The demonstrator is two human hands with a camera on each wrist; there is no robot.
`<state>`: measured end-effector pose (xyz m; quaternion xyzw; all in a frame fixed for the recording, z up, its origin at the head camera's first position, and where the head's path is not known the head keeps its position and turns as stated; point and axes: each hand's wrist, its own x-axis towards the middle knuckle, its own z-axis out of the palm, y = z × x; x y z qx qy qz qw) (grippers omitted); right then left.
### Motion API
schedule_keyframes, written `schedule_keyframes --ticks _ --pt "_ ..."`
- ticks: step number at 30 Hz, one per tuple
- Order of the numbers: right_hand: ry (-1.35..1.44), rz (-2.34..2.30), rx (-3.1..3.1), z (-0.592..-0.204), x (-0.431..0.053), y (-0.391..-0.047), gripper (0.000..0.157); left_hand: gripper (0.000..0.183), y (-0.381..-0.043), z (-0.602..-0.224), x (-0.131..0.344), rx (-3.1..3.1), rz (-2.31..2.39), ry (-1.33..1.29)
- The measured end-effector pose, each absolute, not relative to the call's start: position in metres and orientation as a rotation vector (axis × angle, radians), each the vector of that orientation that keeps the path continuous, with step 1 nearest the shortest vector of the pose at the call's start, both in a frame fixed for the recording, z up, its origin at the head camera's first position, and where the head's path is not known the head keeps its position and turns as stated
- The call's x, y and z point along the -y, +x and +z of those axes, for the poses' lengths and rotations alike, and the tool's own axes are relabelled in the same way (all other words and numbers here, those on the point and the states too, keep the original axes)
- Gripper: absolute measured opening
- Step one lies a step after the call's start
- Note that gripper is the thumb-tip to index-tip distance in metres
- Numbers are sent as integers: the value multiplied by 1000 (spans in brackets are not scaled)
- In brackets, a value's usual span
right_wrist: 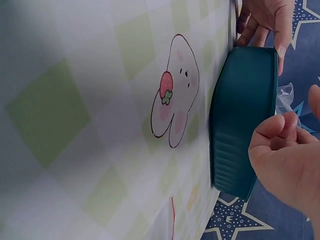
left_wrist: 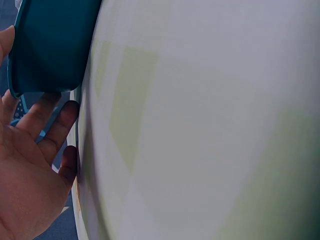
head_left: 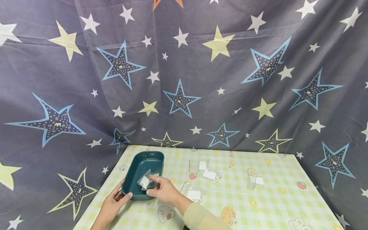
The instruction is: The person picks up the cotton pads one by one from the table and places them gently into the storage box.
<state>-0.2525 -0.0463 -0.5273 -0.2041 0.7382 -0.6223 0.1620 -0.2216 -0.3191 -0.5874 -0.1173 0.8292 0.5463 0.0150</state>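
Observation:
A dark teal rectangular tray (head_left: 135,169) stands at the left of the table, its wall (right_wrist: 245,95) seen from the side in the right wrist view. My left hand (head_left: 113,203) holds its near left corner, thumb by the rim and fingers (left_wrist: 52,125) against the outside. Over the tray's near half, my right hand (head_left: 165,190) pinches a small clear plastic bag (head_left: 144,181) with something white in it. In the right wrist view, part of the clear bag (right_wrist: 285,95) shows past the rim. What else lies under the right hand is partly hidden.
Right of the tray lie several clear bags with white labels: one bag (head_left: 194,195) near the right forearm, one bag (head_left: 210,175) farther back, and another bag (head_left: 258,182) farther right. A checked cloth (head_left: 276,204) covers the table; a starry curtain (head_left: 195,64) hangs behind.

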Motion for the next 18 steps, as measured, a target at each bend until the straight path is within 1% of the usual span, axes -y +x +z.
schedule_keyframes --ticks 13,18 --pt "-563 -1607 -2194 -533 46 -253 67 100 -223 -588 320 -2556 1709 -379" --pt "-614 -1511 -2282 -534 47 -253 63 99 -222 -588 320 -2551 1715 -372"
